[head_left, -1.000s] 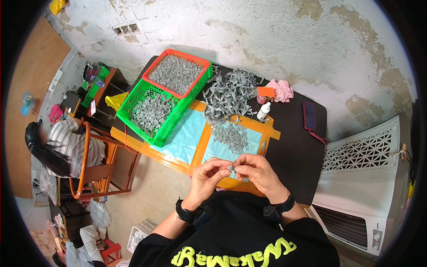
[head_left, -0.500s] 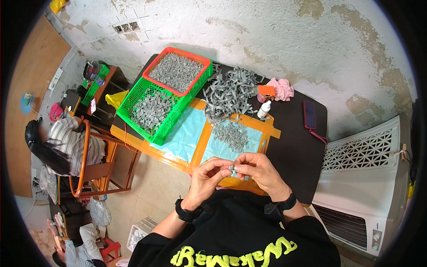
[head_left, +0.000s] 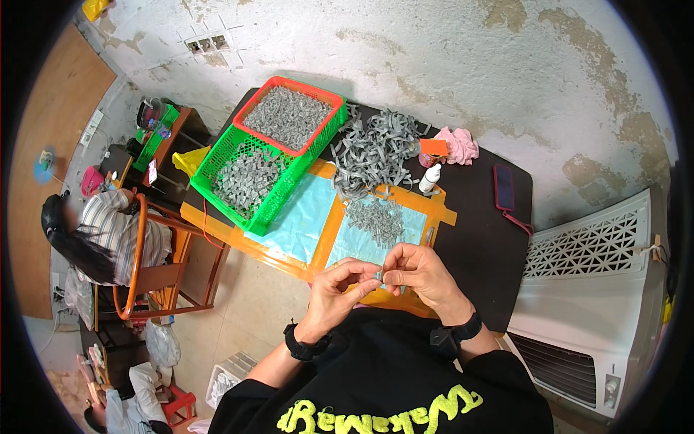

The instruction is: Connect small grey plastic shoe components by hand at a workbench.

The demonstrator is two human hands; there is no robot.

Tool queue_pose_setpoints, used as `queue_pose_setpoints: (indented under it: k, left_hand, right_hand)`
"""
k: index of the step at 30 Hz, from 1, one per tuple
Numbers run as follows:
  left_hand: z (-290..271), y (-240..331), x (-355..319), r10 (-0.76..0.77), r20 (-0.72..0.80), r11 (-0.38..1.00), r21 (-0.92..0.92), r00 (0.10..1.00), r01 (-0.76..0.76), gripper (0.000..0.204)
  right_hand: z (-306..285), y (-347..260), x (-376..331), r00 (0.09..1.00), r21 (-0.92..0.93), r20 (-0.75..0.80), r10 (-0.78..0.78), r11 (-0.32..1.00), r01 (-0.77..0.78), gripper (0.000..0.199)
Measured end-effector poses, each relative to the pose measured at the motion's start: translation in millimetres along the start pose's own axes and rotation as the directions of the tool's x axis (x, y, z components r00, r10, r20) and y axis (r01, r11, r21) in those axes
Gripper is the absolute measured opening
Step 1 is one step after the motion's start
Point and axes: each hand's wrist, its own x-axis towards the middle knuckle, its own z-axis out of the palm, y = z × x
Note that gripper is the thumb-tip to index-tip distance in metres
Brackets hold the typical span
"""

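Note:
Both my hands meet above the near edge of the table, each in a pinch. Between the fingertips of my left hand [head_left: 340, 288] and my right hand [head_left: 419, 278] is a small grey piece [head_left: 379, 275], mostly covered by the fingers. Just beyond them, a pile of small grey pieces [head_left: 376, 220] lies on a light blue sheet [head_left: 347, 249] edged with orange tape. Behind that pile is a tangled heap of grey strips [head_left: 374, 148]. To the left, a green basket [head_left: 271, 217] holds more grey pieces, and a red basket [head_left: 334, 101] full of small ones rests on its far part.
A white bottle [head_left: 429, 178], a can with an orange top [head_left: 433, 147] and a pink cloth [head_left: 458, 146] stand at the back. A phone [head_left: 503, 186] lies to the right, near a white air cooler [head_left: 585, 289]. Another person [head_left: 123, 231] sits in a chair at the left.
My hands have shifted very slightly, the right fingers closing nearer over the small grey piece, which shows less now. Everything else on the table stays where it was.

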Motion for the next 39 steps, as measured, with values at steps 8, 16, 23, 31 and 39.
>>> queue_pose_setpoints:
  k: [8,16,23,31,39]
  left_hand:
    - [-7.3,-4.5,-0.7,0.038,0.095,0.98,0.19,0.995,-0.056,0.019]
    - [-5.7,-7.8,0.3,-0.054,0.053,0.998,-0.021,0.997,0.055,0.018]
    - [-18.0,-11.7,2.6,-0.365,0.074,0.842,-0.399,0.928,0.363,0.02]
    - [-16.6,-10.4,4.3,-0.445,0.146,0.774,-0.433,0.884,0.461,0.018]
    - [-11.3,-15.0,3.9,-0.429,0.176,0.769,-0.443,0.886,0.461,0.013]
  right_hand:
    - [-3.6,-5.8,1.2,0.998,-0.068,0.043,0.036,0.997,-0.033,0.012]
    - [-0.6,-13.7,-1.4,0.998,-0.13,0.054,0.017,0.991,-0.01,0.01]
    - [-5.7,-17.1,-10.4,0.987,-0.219,0.142,-0.078,0.97,0.108,0.019]
    - [-16.6,-12.3,0.8,0.964,-0.34,0.241,-0.116,0.92,0.196,0.01]
    - [-19.2,-7.5,7.6,0.975,-0.267,0.209,0.076,0.964,-0.018,0.011]
